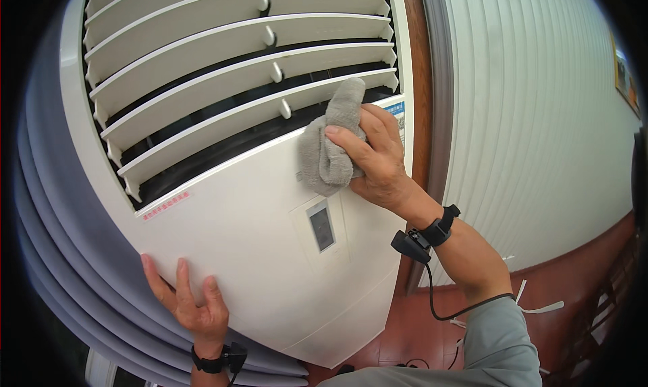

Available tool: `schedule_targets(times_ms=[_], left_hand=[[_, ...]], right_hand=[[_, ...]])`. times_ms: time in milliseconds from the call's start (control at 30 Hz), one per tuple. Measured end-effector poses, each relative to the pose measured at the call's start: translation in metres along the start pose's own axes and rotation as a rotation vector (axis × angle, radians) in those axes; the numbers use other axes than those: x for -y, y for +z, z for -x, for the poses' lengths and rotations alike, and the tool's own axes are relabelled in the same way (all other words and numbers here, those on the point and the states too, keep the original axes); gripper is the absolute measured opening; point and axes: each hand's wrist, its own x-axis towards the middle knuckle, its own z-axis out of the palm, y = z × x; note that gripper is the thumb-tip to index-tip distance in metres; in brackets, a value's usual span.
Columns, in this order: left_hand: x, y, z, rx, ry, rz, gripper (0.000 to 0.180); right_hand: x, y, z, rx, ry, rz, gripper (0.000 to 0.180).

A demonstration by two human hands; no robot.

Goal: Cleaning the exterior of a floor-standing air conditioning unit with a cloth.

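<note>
In front of me stands a white floor-standing air conditioner (256, 252) with wide curved louvers (223, 107) across its upper part. My right hand (381, 154) grips a folded grey cloth (324, 157), which lies against the front panel just below the lowest louver, near the right side. Below the cloth sits a small dark display (321, 226) in the panel. At the lower left, my left hand (196, 306) rests on the panel's edge with its fingers spread and nothing in them. A red printed strip (167, 207) is stuck under the louvers' left end.
Blue-grey curtain folds (88, 265) hang along the left side. To the right are a brown wooden post (420, 70) and a pale pleated blind (540, 117). White strips (540, 307) lie on the reddish floor (432, 326). A black cable (435, 306) runs from a device (410, 245) on my right wrist.
</note>
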Motion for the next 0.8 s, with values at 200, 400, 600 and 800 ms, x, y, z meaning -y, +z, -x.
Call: schedule_targets(times_ms=[200, 400, 600, 800], left_hand=[[-0.005, 0.003, -0.004, -0.021, 0.012, -0.140, 0.040], [-0.018, 0.009, -0.002, -0.009, -0.045, -0.313, 0.044], [-0.055, 0.035, 0.013, -0.022, -0.189, -0.354, 0.054], [-0.052, 0.041, 0.017, -0.067, -0.175, -0.377, 0.056]], right_hand=[[-0.048, -0.021, 0.020, -0.072, 0.036, 0.061, 0.066], [-0.087, -0.033, 0.052, -0.194, 0.169, 0.098, 0.064], [-0.075, -0.032, 0.115, -0.366, 0.726, -0.431, 0.046], [-0.035, -0.044, 0.212, -0.171, 1.032, -0.470, 0.039]])
